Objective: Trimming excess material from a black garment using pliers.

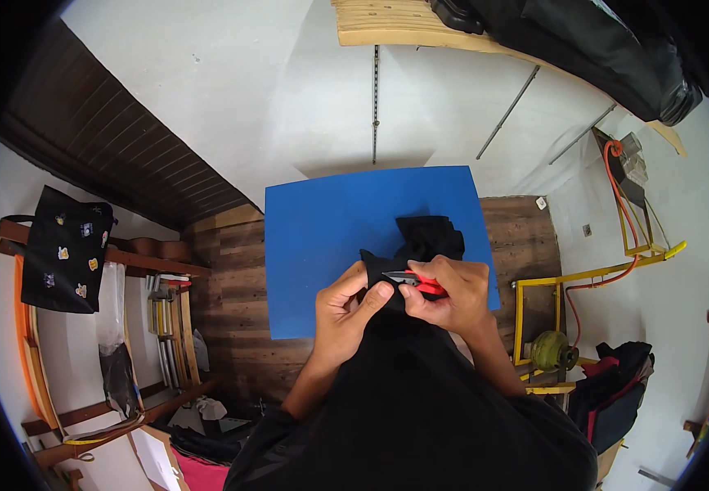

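Observation:
A piece of black cloth (pixel 432 237) lies bunched over the near right part of a blue tabletop (pixel 334 221). My left hand (pixel 343 315) pinches its near edge between thumb and fingers. Closed around red-handled thread snips (pixel 430 287), my right hand (pixel 462 296) holds their pointed metal blades against the cloth, just beside the left thumb. The blades point left. Cloth and fingers partly hide the snips' tips, so whether they grip a thread cannot be made out.
Past the table, a wooden shelf (pixel 420 34) carries black bags. At right stands a yellow metal frame (pixel 547 282) with a red hose and a round greenish part. A black tote bag (pixel 64 254) hangs at left near wooden racks. Dark clothes (pixel 616 393) are heaped at lower right.

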Tool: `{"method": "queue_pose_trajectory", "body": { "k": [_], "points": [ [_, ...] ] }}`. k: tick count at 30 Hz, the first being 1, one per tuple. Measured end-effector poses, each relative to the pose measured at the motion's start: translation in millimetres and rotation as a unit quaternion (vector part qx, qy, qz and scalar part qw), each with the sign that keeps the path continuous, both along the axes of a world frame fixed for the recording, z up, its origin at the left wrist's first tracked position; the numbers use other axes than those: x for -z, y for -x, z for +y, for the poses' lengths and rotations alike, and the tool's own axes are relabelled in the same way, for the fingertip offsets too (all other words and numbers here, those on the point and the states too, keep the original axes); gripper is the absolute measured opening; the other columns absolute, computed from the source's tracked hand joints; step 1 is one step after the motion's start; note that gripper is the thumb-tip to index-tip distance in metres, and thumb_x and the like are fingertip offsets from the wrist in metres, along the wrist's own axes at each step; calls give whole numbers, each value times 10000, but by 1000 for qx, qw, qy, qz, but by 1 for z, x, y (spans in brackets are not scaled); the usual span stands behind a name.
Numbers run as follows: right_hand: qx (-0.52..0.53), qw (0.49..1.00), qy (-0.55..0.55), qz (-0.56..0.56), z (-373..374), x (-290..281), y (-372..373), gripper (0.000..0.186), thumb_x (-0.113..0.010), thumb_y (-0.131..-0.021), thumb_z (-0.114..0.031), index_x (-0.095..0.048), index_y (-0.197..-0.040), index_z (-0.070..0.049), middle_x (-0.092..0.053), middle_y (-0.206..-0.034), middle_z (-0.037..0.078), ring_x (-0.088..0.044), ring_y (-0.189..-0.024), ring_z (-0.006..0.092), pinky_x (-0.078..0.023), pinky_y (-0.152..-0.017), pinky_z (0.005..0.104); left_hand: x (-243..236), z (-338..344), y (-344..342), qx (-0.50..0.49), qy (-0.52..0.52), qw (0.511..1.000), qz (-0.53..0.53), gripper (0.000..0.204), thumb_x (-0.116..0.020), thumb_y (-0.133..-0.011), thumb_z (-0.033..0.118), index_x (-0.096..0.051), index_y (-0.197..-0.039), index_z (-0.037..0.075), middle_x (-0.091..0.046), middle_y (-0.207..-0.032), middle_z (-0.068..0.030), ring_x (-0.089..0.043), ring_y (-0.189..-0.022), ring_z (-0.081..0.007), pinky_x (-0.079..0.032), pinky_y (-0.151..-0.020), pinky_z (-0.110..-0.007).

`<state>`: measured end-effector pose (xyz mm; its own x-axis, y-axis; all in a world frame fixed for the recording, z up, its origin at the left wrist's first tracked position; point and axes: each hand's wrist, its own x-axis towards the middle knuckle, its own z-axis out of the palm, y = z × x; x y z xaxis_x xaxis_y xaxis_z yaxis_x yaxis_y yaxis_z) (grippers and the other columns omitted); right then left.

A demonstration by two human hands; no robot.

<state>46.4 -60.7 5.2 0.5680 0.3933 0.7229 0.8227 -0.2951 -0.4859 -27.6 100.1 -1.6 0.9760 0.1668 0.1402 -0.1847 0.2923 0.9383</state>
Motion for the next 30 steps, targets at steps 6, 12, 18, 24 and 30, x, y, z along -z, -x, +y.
{"method": "queue_pose_trajectory", "body": {
  "k": [6,12,18,24,30],
  "points": [
    [10,1000,12,18,-1,1,1,293,-795,-680,-135,-651,-912,-30,-590,-631,59,-548,-453,168,-420,-435,258,-3,-1,3,41,13,999,16,238,-629,-916,44,-624,-1140,-36,-563,-901,17,-460,-793,-46,-362,-689,-209],
    [29,998,13,46,-3,0,0,275,-794,-689,-128,-640,-895,-32,-604,-645,59,-586,-482,192,-443,-454,263,-2,-2,5,87,52,994,43,312,-622,-889,6,-570,-1194,-36,-553,-901,41,-461,-779,-15,-372,-680,-184],
    [9,998,39,50,-10,-3,-2,285,-801,-686,-145,-639,-893,-35,-610,-646,63,-587,-486,192,-446,-457,266,-1,-5,9,105,53,992,45,321,-622,-877,-7,-571,-1194,-28,-554,-897,37,-469,-785,-21,-372,-687,-187],
    [-13,998,44,33,-10,-4,4,293,-799,-687,-166,-639,-899,-43,-606,-636,53,-577,-477,187,-438,-448,267,2,-4,2,5,-12,1000,7,162,-654,-903,51,-687,-1043,-24,-544,-874,-1,-469,-814,-74,-360,-709,-208],
    [-4,999,39,24,-8,-4,6,296,-796,-696,-179,-635,-907,-47,-589,-614,46,-561,-462,173,-425,-442,260,-2,-1,7,24,-7,999,31,145,-632,-920,43,-673,-1036,-33,-536,-882,2,-447,-778,-62,-352,-666,-219]
  ]
}}
